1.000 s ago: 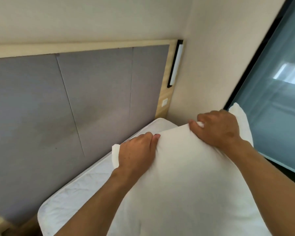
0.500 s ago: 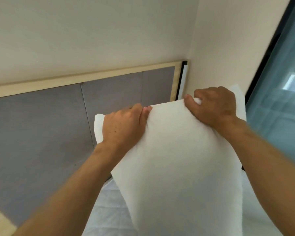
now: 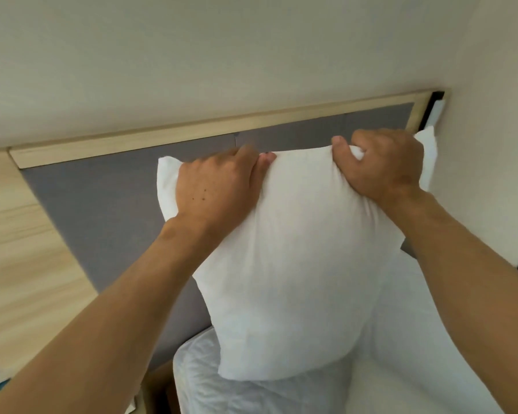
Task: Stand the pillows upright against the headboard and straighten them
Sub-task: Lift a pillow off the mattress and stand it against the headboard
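A white pillow (image 3: 293, 264) hangs upright in front of the grey padded headboard (image 3: 102, 210), its lower end just above the mattress (image 3: 198, 383). My left hand (image 3: 216, 189) grips the pillow's top edge near the left corner. My right hand (image 3: 383, 162) grips the top edge near the right corner. A second white pillow (image 3: 416, 339) lies on the bed to the right, partly hidden behind the held one and my right arm.
The headboard has a light wooden frame (image 3: 192, 132) and a wood panel (image 3: 18, 249) on its left. A black-and-white wall light (image 3: 434, 112) sits at the headboard's right end, next to the side wall (image 3: 491, 144).
Both hands have lifted the pillow off the bed and carried it up and toward the headboard. It now hangs vertically; the view has turned left.
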